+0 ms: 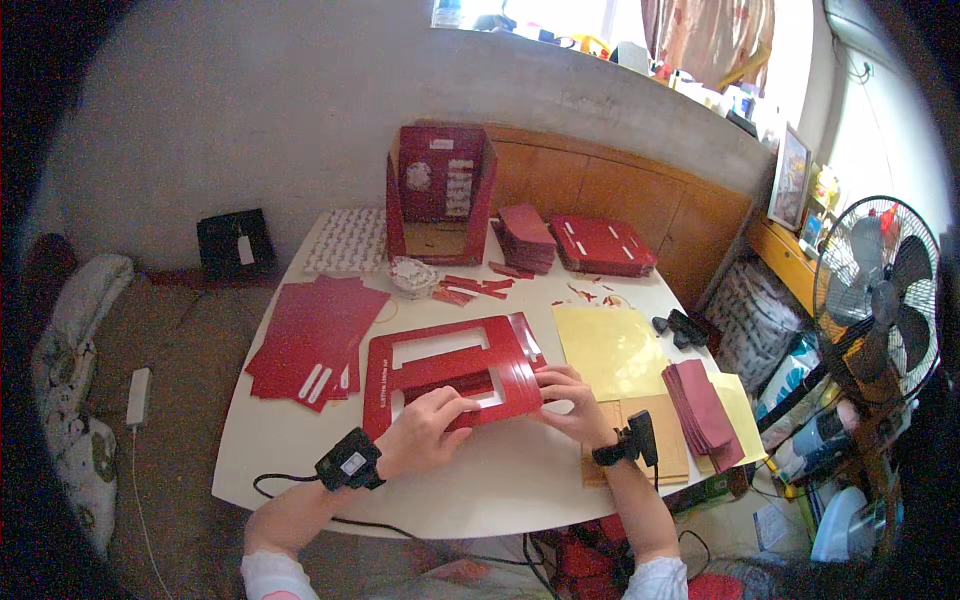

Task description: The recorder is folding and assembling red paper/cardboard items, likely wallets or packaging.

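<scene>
A red cardboard piece with cut-out windows (463,347) lies at the middle of the table in front of me, its right part bent upward along fold lines. My left hand (428,432) is closed at its lower window, thumb and fingers on the strip along the near edge. With its fingers curled round the right edge, my right hand (572,402) grips the same piece. Dark red material shows through the lower window. To the left lies a fanned pile of flat red cards (310,340). Both wrists wear black strapped devices with cables.
Behind stand an upright open red box (440,190), a stack of dark red pieces (525,238) and a red stack (604,246). Red scraps (470,290) lie before them. Yellow sheets (615,350) and maroon strips (703,410) sit at right. A fan (880,300) stands beyond.
</scene>
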Demonstrator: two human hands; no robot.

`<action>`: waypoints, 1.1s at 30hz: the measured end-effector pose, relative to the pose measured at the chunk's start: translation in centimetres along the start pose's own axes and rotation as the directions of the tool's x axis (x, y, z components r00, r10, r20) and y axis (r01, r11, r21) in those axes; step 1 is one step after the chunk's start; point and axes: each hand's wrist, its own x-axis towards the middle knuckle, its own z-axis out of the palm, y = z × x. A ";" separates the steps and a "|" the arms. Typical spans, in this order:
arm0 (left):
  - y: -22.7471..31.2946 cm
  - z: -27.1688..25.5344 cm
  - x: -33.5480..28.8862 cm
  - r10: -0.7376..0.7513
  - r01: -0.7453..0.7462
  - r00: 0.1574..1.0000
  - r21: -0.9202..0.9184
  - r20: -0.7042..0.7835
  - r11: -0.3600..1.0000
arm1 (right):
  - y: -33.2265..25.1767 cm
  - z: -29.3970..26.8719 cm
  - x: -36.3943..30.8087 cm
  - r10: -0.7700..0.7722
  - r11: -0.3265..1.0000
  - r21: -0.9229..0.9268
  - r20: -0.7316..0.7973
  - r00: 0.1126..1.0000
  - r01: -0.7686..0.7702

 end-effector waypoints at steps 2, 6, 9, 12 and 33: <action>0.0 0.2 0.0 -0.019 0.020 1.000 -0.078 0.012 0.997 | 0.2 0.3 -0.2 0.007 0.999 0.034 0.010 1.000 -0.007; 0.1 0.2 0.0 -0.080 0.089 0.995 -0.165 0.057 0.982 | -1.1 0.4 0.3 0.041 0.993 0.107 0.009 0.999 -0.042; -0.1 0.3 0.0 -0.090 0.100 0.994 -0.173 0.065 0.980 | -1.1 0.5 0.3 0.057 0.990 0.130 0.001 0.998 -0.057; 0.0 0.3 0.0 -0.086 0.096 0.994 -0.156 0.069 0.983 | -1.5 0.5 0.4 0.032 0.989 0.145 -0.031 0.999 -0.027; -0.6 1.6 -0.5 -0.113 0.113 0.994 -0.032 0.004 0.993 | -1.3 2.0 -0.3 0.478 0.816 0.309 0.118 0.871 -0.489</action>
